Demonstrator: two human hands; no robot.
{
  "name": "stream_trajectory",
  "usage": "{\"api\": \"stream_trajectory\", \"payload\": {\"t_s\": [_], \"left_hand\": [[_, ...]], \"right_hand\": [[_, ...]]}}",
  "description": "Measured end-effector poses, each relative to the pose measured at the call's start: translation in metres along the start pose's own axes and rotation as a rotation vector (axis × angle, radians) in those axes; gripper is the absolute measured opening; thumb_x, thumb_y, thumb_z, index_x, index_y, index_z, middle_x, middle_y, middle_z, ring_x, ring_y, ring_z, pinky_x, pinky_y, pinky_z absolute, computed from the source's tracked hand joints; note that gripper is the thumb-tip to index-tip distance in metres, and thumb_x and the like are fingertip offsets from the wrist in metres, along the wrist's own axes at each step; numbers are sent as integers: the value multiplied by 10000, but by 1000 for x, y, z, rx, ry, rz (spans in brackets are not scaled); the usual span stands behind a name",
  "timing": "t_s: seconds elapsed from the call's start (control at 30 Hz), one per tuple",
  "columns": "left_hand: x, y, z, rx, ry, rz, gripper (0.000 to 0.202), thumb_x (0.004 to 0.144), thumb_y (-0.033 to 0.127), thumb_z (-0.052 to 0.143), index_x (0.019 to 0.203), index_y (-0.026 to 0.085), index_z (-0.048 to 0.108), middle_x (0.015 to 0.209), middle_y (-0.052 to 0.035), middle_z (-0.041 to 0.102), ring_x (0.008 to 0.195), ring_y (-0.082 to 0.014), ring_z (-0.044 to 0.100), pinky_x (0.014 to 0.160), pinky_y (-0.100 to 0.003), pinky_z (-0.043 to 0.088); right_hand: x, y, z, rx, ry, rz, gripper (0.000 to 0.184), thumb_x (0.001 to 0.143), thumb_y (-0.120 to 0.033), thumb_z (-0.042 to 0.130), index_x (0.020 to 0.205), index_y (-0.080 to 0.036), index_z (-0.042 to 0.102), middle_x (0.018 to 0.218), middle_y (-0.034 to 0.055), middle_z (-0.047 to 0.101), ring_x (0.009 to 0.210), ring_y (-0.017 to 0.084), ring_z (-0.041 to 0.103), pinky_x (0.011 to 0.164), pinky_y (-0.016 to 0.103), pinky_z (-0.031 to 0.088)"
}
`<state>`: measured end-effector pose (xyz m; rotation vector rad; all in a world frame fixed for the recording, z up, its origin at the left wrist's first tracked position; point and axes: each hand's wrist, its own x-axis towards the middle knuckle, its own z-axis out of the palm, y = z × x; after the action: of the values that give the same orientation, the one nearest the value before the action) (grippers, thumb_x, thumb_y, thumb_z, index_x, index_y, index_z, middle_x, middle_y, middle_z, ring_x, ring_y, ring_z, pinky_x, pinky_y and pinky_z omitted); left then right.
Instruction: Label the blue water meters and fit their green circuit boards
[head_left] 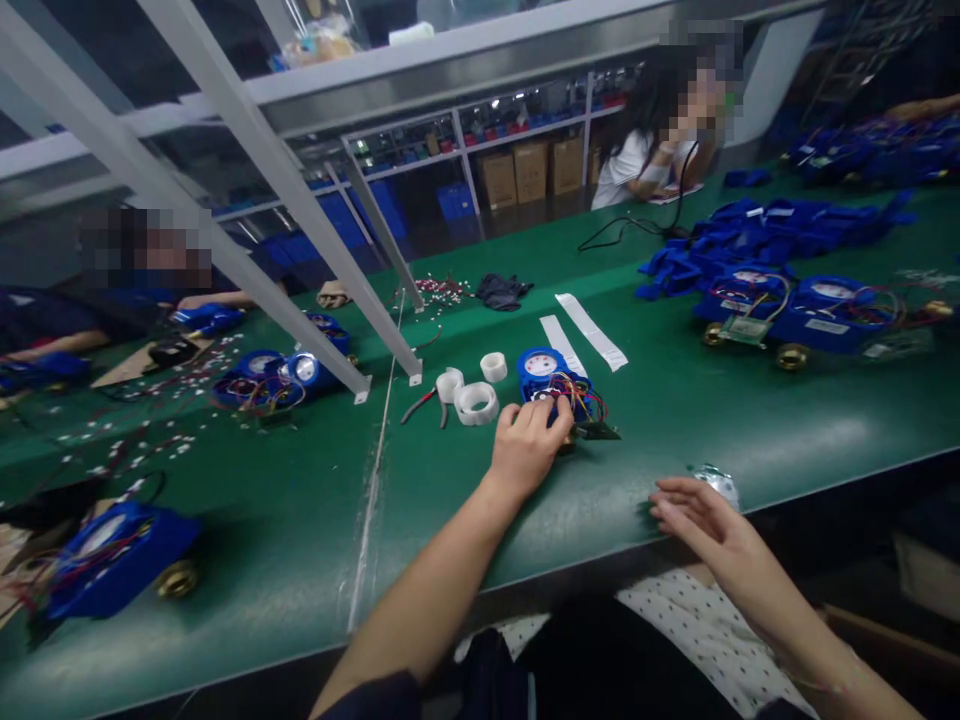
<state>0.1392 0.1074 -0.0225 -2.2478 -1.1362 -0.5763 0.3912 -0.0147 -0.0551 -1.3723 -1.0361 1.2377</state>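
A blue water meter (pixel 545 372) with a white dial and a bundle of coloured wires (pixel 584 398) lies on the green bench (pixel 660 420). My left hand (pixel 527 443) reaches forward and its curled fingers grip the meter's near edge, by the wires and a small circuit board (pixel 598 431). My right hand (pixel 697 520) rests at the bench's front edge, fingers stretched out and loosely apart, holding nothing. A small shiny object (pixel 716 482) sits just behind its fingers.
Rolls of white tape (pixel 476 402), pliers (pixel 421 404) and white strips (pixel 591 331) lie near the meter. More blue meters sit at right (pixel 817 312), left (pixel 112 560) and centre left (pixel 274 375). Slanted white frame bars (pixel 315 240) cross the bench. Two other people sit across it.
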Motion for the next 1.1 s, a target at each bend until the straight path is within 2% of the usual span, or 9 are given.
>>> {"api": "stream_trajectory", "payload": {"t_s": [0.13,0.2,0.33,0.43,0.6,0.73,1.1], "left_hand": [[-8,-8,4,-48,-10,-21,374,1060,192,445,1410,213,576,1305,-86,709,1136,-201,665,907,-406,460],[-11,-10,0,-90,-32,-34,413,1060,193,439,1459,206,544,1381,-91,673,1221,-196,634,953,-399,459],[-14,-10,-6,-162,-56,-75,472,1062,204,420,1531,219,477,1481,-83,605,1358,-203,550,1059,-408,430],[-15,-11,-7,-202,-63,-83,491,1050,191,431,1537,231,471,1473,-81,611,1365,-210,547,1069,-413,430],[-16,-14,-7,-255,-71,-85,486,1037,193,457,1522,206,488,1460,-92,618,1349,-217,552,1060,-419,441],[-16,-13,-10,-268,-82,-87,483,1050,199,436,1532,191,470,1465,-93,610,1348,-219,542,1060,-430,440],[-15,-12,-7,-264,-84,-100,475,1036,189,464,1510,194,494,1438,-97,627,1337,-222,550,1041,-418,446]], "right_hand": [[17,-7,27,21,46,-85,553,784,-561,842,1189,-257,621,1281,101,663,1117,236,681,941,357,607],[33,-9,41,33,67,-113,611,747,-559,871,1198,-254,594,1302,112,650,1126,245,681,938,374,610],[63,-9,61,59,76,-90,741,660,-545,932,1218,-233,557,1156,105,718,1004,239,728,933,412,614],[73,-9,70,78,59,-73,752,680,-563,913,1240,-224,542,982,73,762,944,238,755,854,373,633],[74,-15,75,124,116,-80,712,736,-567,876,1252,-208,542,834,46,771,824,214,772,667,257,621],[73,-16,74,167,162,-90,687,737,-529,889,1240,-208,549,813,22,763,747,168,759,603,192,592],[70,-13,72,219,195,-104,626,719,-476,913,1176,-205,582,785,2,743,672,149,729,555,185,570]]}}
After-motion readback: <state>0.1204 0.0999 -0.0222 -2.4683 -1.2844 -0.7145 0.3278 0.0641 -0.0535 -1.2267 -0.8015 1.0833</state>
